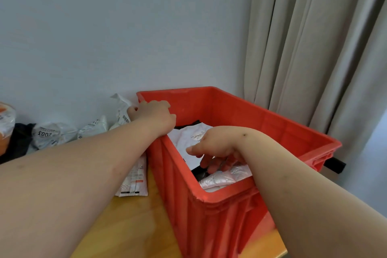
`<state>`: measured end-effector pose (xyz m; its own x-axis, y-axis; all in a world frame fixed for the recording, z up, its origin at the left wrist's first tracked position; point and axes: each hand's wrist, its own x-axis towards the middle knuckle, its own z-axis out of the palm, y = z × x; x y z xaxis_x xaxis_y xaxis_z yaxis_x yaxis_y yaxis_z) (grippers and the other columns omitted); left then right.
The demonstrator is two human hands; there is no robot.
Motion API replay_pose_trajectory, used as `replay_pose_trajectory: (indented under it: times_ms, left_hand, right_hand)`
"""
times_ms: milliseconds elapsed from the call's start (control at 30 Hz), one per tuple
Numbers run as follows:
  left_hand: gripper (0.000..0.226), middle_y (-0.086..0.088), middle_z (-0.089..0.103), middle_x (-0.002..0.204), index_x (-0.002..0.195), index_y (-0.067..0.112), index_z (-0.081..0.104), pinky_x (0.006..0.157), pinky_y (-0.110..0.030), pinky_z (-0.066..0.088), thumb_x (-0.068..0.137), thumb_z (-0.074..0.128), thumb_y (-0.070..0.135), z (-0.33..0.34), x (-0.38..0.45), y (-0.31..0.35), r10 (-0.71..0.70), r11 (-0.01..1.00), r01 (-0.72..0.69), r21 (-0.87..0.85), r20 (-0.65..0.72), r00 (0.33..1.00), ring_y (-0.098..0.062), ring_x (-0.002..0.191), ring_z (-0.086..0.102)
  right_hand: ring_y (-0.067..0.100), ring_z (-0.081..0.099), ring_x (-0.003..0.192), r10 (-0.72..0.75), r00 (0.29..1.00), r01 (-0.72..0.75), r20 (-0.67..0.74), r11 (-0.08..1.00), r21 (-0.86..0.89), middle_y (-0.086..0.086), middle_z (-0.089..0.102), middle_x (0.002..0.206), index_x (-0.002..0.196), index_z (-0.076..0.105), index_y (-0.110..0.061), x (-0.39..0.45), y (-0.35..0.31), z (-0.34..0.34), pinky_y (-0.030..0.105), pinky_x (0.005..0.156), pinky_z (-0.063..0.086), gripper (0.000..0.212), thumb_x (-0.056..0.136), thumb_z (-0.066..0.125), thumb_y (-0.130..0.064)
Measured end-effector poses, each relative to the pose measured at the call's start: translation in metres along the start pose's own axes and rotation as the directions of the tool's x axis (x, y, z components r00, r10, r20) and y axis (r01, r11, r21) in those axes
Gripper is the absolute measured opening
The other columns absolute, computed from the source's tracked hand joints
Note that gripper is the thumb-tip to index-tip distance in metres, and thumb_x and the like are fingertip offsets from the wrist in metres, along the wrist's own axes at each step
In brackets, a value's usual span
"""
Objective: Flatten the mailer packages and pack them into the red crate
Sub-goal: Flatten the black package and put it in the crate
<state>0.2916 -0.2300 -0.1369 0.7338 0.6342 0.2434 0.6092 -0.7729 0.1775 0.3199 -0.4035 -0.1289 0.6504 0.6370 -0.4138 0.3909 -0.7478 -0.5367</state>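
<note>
Left arm: bare, stretched forward and to the right.
Left hand (154, 112): palm down, fingers curled over, knuckles up.
Right arm: bare, reaching in from the lower right, wrist bent downward.
Right hand (215, 151): fingers spread and pointing down, thumb out left.
</note>
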Motion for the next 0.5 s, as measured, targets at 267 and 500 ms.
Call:
replay_pose_trajectory:
  times_ms: [267,500]
  left_hand:
    - [0.043,0.002,0.049,0.144,0.139,0.036,0.047,0.102,-0.044,0.032,0.097,0.039,0.041,-0.004,-0.034,-0.068,-0.115,0.977,0.107,-0.186,-0.034,0.993,-0.028,0.131,0.042]
    - [0.052,-0.004,0.045,0.147,0.145,0.028,0.042,0.106,-0.048,0.038,0.096,0.043,0.047,0.007,-0.067,-0.160,-0.213,0.953,0.226,-0.202,0.086,0.973,-0.032,0.132,0.042]
  right_hand:
    - [0.024,0.070,0.093,-0.301,0.893,0.278,-0.335,0.954,-0.115,0.015,0.072,0.106,0.110,0.067,0.000,-0.014,-0.061,0.020,0.031,0.075,0.050,0.039,0.097,0.055,-0.034]
    - [0.028,0.055,0.109,-0.547,0.673,0.389,-0.498,0.834,-0.391,0.004,0.060,0.116,0.115,0.063,-0.016,-0.017,-0.112,0.078,0.041,0.091,0.049,0.028,0.093,0.050,-0.028]
